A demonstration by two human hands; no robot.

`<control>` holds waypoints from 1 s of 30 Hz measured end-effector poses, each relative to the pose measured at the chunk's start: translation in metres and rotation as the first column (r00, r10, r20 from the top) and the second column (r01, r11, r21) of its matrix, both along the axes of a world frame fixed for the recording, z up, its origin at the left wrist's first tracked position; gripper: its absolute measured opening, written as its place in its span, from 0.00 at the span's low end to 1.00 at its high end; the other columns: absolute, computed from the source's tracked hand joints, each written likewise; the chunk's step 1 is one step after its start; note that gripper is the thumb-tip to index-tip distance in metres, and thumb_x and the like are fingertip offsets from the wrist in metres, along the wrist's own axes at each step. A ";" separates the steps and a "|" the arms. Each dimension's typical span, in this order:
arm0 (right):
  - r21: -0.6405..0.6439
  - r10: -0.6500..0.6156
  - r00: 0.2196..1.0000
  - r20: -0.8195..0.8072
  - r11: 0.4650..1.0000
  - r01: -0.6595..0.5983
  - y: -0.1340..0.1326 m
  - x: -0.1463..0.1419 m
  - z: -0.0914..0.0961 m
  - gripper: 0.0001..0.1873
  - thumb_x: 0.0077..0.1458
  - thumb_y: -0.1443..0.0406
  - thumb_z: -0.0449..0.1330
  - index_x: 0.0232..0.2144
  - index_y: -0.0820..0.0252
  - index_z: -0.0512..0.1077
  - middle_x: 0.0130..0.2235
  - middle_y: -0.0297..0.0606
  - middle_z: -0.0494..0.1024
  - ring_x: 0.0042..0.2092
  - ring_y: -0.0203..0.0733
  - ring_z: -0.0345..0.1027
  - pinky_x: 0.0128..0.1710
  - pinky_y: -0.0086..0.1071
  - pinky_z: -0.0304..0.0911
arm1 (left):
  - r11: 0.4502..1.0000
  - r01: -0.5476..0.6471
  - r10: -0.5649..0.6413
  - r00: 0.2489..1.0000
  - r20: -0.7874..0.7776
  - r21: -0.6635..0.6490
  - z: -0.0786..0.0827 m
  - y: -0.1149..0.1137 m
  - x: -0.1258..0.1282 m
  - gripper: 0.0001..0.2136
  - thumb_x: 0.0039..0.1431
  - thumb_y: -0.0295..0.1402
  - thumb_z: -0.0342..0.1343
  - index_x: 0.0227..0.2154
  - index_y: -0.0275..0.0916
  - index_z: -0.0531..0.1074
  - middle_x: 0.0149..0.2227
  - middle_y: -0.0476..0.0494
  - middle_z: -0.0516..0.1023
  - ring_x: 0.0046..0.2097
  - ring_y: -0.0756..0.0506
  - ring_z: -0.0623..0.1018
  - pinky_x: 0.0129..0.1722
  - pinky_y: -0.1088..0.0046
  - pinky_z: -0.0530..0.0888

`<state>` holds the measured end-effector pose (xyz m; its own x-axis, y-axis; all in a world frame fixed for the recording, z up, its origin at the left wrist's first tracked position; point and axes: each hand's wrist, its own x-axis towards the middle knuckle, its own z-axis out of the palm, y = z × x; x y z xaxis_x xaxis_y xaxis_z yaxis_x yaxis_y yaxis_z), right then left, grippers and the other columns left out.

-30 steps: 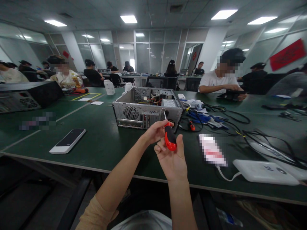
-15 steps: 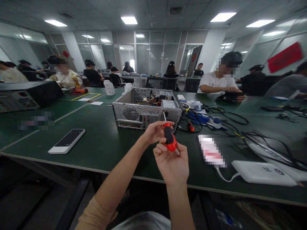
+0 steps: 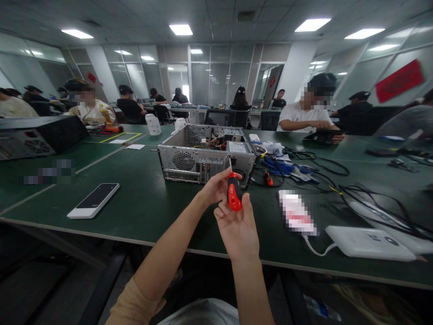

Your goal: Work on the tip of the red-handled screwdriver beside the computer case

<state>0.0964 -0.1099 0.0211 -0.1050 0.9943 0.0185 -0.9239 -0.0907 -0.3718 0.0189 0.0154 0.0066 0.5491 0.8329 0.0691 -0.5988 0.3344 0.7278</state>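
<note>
A red and black screwdriver (image 3: 234, 196) points away from me, its shaft reaching the upper rear edge of an open metal computer case (image 3: 182, 160). My left hand (image 3: 214, 186) closes around the front of the screwdriver, by the shaft. At the butt of the handle is my right hand (image 3: 238, 230), palm up, its curled fingers on the left side and its thumb raised on the right. Whether the tip sits in a screw is too small to tell. Inside the case are wires and a silver power supply (image 3: 237, 147).
A white device with a dark screen (image 3: 96, 200) lies to the left. On the right are a phone (image 3: 297, 212), a white power bank (image 3: 370, 243), black cables (image 3: 372, 198) and a second red-handled tool (image 3: 269, 179). Another computer case (image 3: 40, 137) stands far left. A co-worker (image 3: 306, 106) sits opposite.
The screwdriver handle has turned, showing its red side instead of the black grip. My right thumb has lifted from the handle's end. The case has stayed in place.
</note>
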 end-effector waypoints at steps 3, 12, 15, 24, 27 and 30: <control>0.002 0.006 1.000 -0.026 1.000 -0.006 -0.003 -0.003 0.001 0.11 0.54 0.56 0.66 0.37 0.54 0.73 0.25 0.24 0.67 0.25 0.29 0.58 0.27 0.24 0.60 | 1.000 -0.001 0.000 0.999 0.039 0.013 0.002 -0.003 0.000 0.14 0.61 0.41 0.56 0.32 0.33 0.77 0.25 0.45 0.75 0.26 0.50 0.75 0.30 0.73 0.71; 0.022 0.167 0.986 -0.005 0.986 -0.167 -0.013 0.006 0.008 0.13 0.55 0.63 0.54 0.41 0.58 0.73 0.40 0.42 0.81 0.34 0.39 0.74 0.36 0.34 0.71 | 1.000 -0.011 0.009 0.992 0.127 0.011 0.017 -0.016 0.001 0.14 0.61 0.40 0.55 0.29 0.34 0.76 0.22 0.47 0.69 0.27 0.51 0.72 0.36 0.71 0.73; 0.014 0.180 0.984 0.007 0.984 -0.180 -0.013 0.007 0.011 0.13 0.55 0.66 0.56 0.43 0.59 0.72 0.40 0.42 0.82 0.33 0.37 0.76 0.35 0.31 0.72 | 0.999 -0.002 -0.004 0.991 0.131 0.047 0.015 -0.015 0.000 0.14 0.60 0.40 0.55 0.31 0.33 0.77 0.21 0.48 0.69 0.27 0.50 0.72 0.37 0.70 0.73; 0.059 -0.004 1.000 0.026 0.998 0.002 -0.009 0.005 0.010 0.07 0.57 0.61 0.62 0.38 0.55 0.73 0.31 0.30 0.76 0.28 0.30 0.67 0.29 0.26 0.67 | 1.000 -0.001 -0.002 0.996 0.088 0.031 0.007 -0.005 -0.001 0.16 0.60 0.43 0.55 0.39 0.33 0.77 0.27 0.43 0.77 0.29 0.48 0.76 0.34 0.72 0.72; 0.075 -0.039 0.999 0.028 0.996 0.037 -0.005 0.004 0.007 0.10 0.55 0.61 0.65 0.40 0.54 0.74 0.30 0.28 0.74 0.27 0.28 0.63 0.28 0.25 0.64 | 1.000 -0.004 0.003 0.997 0.082 0.016 0.006 -0.005 0.001 0.17 0.60 0.46 0.56 0.35 0.34 0.76 0.25 0.45 0.75 0.27 0.49 0.75 0.31 0.73 0.72; 0.072 -0.077 0.997 0.031 0.995 0.074 -0.002 0.002 0.003 0.14 0.52 0.62 0.67 0.42 0.53 0.74 0.30 0.26 0.73 0.26 0.27 0.60 0.28 0.25 0.62 | 1.000 -0.001 0.000 0.997 0.081 0.015 0.006 -0.005 0.002 0.17 0.60 0.46 0.57 0.29 0.35 0.74 0.24 0.47 0.73 0.26 0.50 0.75 0.31 0.73 0.73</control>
